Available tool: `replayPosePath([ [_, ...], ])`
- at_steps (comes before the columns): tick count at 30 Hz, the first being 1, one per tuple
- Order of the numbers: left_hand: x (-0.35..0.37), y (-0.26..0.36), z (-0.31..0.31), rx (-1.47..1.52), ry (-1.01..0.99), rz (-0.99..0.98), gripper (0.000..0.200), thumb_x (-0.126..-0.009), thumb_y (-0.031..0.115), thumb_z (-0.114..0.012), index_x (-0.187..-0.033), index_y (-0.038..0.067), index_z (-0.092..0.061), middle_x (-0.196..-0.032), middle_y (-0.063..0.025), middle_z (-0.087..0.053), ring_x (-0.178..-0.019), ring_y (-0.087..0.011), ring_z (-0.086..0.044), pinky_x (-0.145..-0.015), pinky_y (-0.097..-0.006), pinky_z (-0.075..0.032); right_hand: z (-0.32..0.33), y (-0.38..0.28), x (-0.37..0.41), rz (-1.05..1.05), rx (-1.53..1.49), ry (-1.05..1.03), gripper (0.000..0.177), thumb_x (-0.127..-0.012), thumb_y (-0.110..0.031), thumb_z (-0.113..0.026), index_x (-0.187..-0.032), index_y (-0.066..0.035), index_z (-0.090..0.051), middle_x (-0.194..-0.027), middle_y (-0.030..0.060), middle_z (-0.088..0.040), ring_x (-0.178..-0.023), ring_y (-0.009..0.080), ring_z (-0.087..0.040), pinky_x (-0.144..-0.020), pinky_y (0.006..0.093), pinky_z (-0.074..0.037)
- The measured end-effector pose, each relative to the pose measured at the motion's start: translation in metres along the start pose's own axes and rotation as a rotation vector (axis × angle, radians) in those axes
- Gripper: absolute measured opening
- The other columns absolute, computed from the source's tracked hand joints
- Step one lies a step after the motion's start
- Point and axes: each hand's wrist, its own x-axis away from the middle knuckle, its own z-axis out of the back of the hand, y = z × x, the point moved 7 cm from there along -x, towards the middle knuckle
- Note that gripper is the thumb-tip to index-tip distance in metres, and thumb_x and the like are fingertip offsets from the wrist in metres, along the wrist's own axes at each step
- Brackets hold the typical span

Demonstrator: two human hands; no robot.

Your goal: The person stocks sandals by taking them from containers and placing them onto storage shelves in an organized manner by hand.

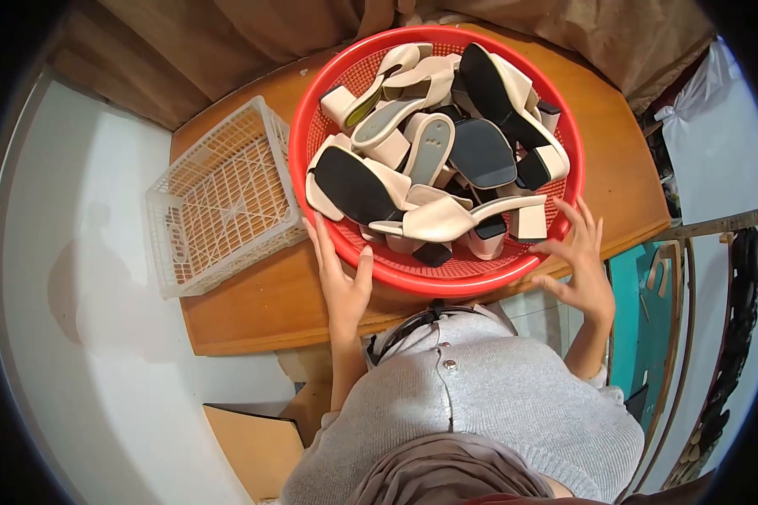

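Observation:
A round red plastic basket (446, 286) stands on the wooden table, heaped with cream heeled mules (438, 220). Several of the shoes lie with their black soles (483, 153) turned up; others rest on their sides. My left hand (339, 282) is at the basket's near left rim, fingers stretched along its outside and thumb apart. At the near right rim is my right hand (583, 273), its fingers spread and slightly curved, fingertips right at the edge. Neither hand has a shoe in it.
Left of the red basket, an off-white plastic crate (227, 189) with a lattice bottom sits on the wooden table (627, 189). Brown curtains (202, 50) hang behind. A white wall (101, 252) is on the left, and a teal panel (636, 320) stands at the right.

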Motion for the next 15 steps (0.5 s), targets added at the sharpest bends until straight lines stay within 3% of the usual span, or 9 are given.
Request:
replayPosePath([
  [2, 0.006, 0.003, -0.005, 0.068, -0.016, 0.047, 0.077, -0.084, 0.012, -0.058, -0.144, 0.006, -0.01, -0.149, -0.0225, 0.002, -0.138, -0.0303, -0.003, -0.11, -0.0416, -0.011, 0.017, -0.016, -0.031, 0.183, -0.043, 0.114, 0.056, -0.059, -0.037, -0.077, -0.11, -0.02, -0.062, -0.142, 0.0124, -0.029, -0.134, 0.0367, -0.019, -0.102, 0.0644, -0.011],
  [4, 0.012, 0.01, -0.007, 0.078, -0.027, 0.075, 0.077, -0.086, 0.016, -0.058, -0.144, 0.006, -0.009, -0.148, -0.0246, 0.003, -0.138, -0.0329, -0.002, -0.109, -0.0412, -0.013, 0.01, -0.035, -0.057, 0.23, -0.066, 0.066, 0.063, -0.058, -0.036, -0.078, -0.115, -0.02, -0.058, -0.142, 0.0124, -0.029, -0.135, 0.0374, -0.018, -0.102, 0.0639, -0.011],
  [6, 0.019, 0.015, -0.008, -0.041, -0.066, 0.083, 0.081, -0.085, 0.038, -0.057, -0.144, 0.006, -0.012, -0.146, -0.0279, -0.006, -0.137, -0.0398, -0.008, -0.106, -0.0556, -0.005, -0.011, -0.058, -0.068, 0.319, 0.013, -0.064, 0.081, -0.056, -0.028, -0.08, -0.128, -0.021, -0.045, -0.141, 0.0129, -0.032, -0.134, 0.0372, -0.022, -0.104, 0.0617, -0.014],
  [7, 0.016, 0.022, -0.005, -0.043, -0.062, 0.078, 0.081, -0.085, 0.038, -0.057, -0.144, 0.006, -0.012, -0.146, -0.0279, -0.006, -0.137, -0.0398, -0.008, -0.106, -0.0556, -0.005, -0.026, -0.063, -0.072, 0.322, 0.042, -0.126, 0.079, -0.059, -0.025, -0.079, -0.129, -0.018, -0.043, -0.137, 0.0137, -0.038, -0.132, 0.0372, -0.026, -0.103, 0.0602, -0.017],
  [9, 0.013, 0.025, 0.0, -0.384, -0.137, 0.205, 0.073, -0.086, 0.045, -0.053, -0.141, 0.006, -0.025, -0.146, -0.0273, -0.009, -0.137, -0.0403, -0.005, -0.1, -0.0651, 0.004, -0.048, -0.068, -0.078, 0.326, 0.068, -0.181, 0.076, -0.062, -0.022, -0.077, -0.129, -0.015, -0.042, -0.133, 0.0144, -0.043, -0.13, 0.0373, -0.03, -0.102, 0.0588, -0.02],
  [11, 0.01, 0.033, -0.001, -0.46, -0.099, 0.183, 0.068, -0.086, 0.046, -0.052, -0.137, 0.005, -0.032, -0.146, -0.0265, -0.011, -0.137, -0.0403, -0.004, -0.098, -0.0666, 0.006, -0.047, -0.071, -0.077, 0.357, 0.089, -0.05, 0.067, -0.065, -0.013, -0.072, -0.125, -0.009, -0.043, -0.117, 0.0139, -0.056, -0.119, 0.0333, -0.046, -0.097, 0.0519, -0.03],
  [13, 0.003, 0.05, -0.008, -0.572, -0.103, 0.148, 0.059, -0.087, 0.046, -0.049, -0.128, 0.003, -0.046, -0.146, -0.0251, -0.014, -0.136, -0.0409, -0.006, -0.097, -0.0676, 0.008, -0.044, -0.068, -0.075, 0.383, 0.014, -0.01, 0.063, -0.065, -0.01, -0.071, -0.122, -0.009, -0.045, -0.11, 0.0128, -0.059, -0.111, 0.0308, -0.051, -0.093, 0.0485, -0.033],
  [15, 0.001, 0.064, -0.022, -0.563, -0.171, 0.123, 0.06, -0.088, 0.047, -0.048, -0.128, 0.003, -0.047, -0.146, -0.0246, -0.015, -0.136, -0.0412, -0.008, -0.097, -0.0678, 0.009, -0.04, -0.067, -0.071, 0.447, -0.055, 0.082, 0.058, -0.063, -0.004, -0.068, -0.116, -0.008, -0.047, -0.096, 0.0105, -0.064, -0.094, 0.0247, -0.06, -0.087, 0.0421, -0.036],
])
